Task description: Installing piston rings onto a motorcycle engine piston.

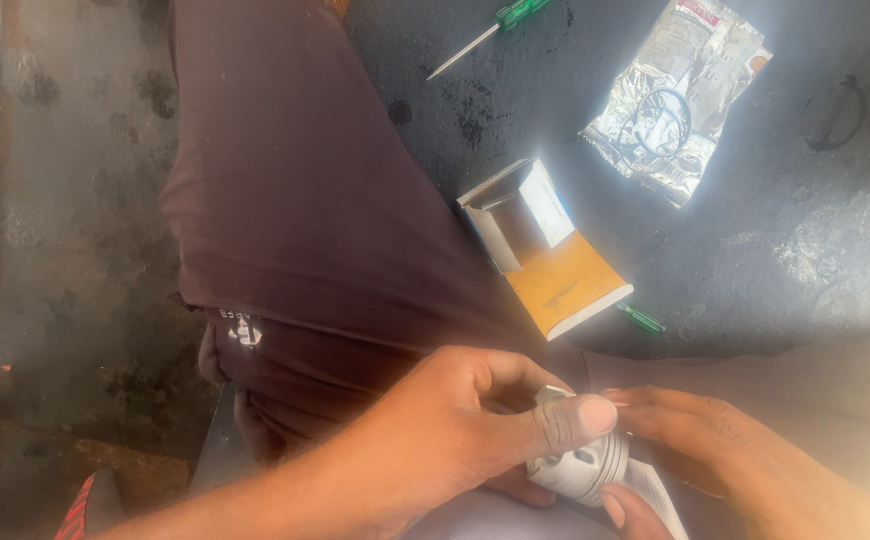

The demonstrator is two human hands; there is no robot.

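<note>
Holding a small grey metal piston (583,468) low in the frame over the lap, the left hand (445,440) keeps its grip closed around it, thumb pressed across the top; the right hand (745,460) closes its fingertips on the other side. The piston's long axis runs roughly left to right, tilted. On the dark floor (775,250) beyond the knee lie an open orange-and-white carton (545,250), a crumpled silver foil packet (675,95) bearing black rings, and a green-handled screwdriver (490,28).
</note>
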